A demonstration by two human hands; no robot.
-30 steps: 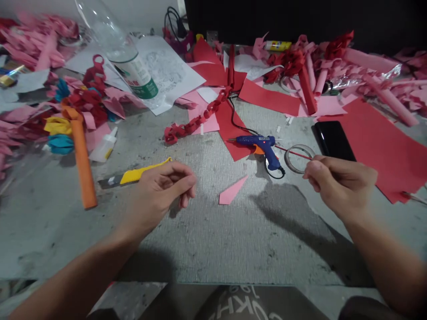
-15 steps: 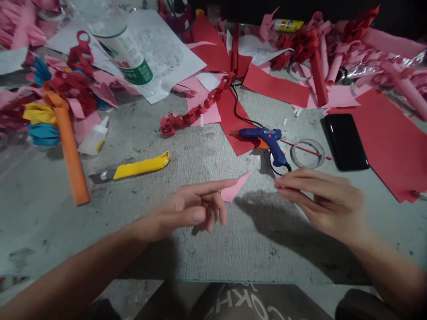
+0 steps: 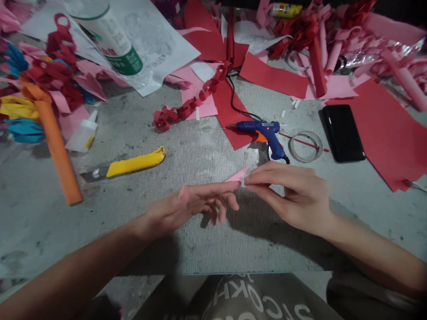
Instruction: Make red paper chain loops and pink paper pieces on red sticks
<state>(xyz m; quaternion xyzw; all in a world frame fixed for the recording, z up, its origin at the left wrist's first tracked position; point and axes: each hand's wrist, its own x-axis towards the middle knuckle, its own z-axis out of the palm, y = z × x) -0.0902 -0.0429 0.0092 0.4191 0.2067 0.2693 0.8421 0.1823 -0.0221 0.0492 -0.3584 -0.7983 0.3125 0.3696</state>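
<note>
Grey textured counter (image 3: 200,251) here, the spread left hand (image 3: 193,202) partly hiding pointed pink paper (image 3: 239,174); right hand (image 3: 245,185), fingertips close together (pinching anything? can't tell).

Head view, forward-down over the tabletop (image 3: 196,151).

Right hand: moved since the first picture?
Yes, leftward: the right hand was right of the glue gun; now it's in front of it, by the small pink paper.
</note>
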